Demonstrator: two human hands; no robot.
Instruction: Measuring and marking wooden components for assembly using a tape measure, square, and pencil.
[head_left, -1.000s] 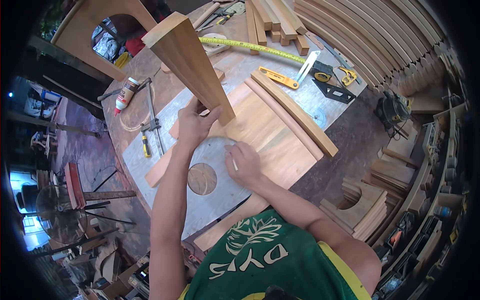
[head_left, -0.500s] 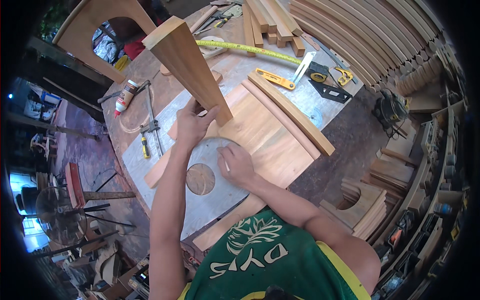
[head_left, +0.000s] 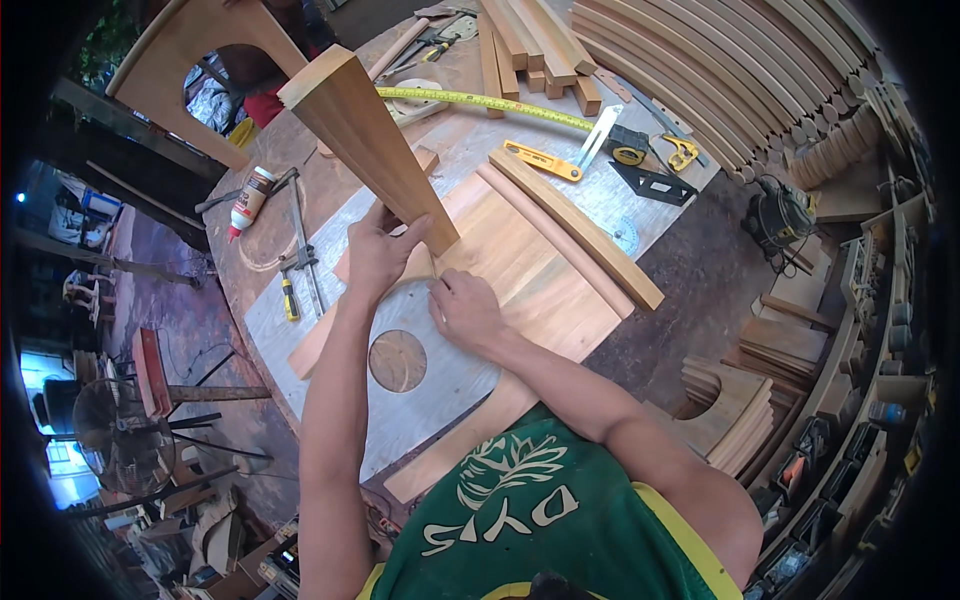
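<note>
On the workbench [head_left: 300, 180], beside the flat wooden panel [head_left: 540, 270]: tall tapered board [head_left: 370, 140] stood on end.

Left hand [head_left: 375, 255] closed around the board's foot; right hand [head_left: 462, 305] curled, fingertips at the panel's near corner, grip contents unclear. Top-heavy and tilted away from the panel; could tip or skid if that lone hold loosens.

The person is wearing a sleeveless green shirt [head_left: 540, 520] with a pale leaf print and yellow trim, leaving both forearms bare.
</note>
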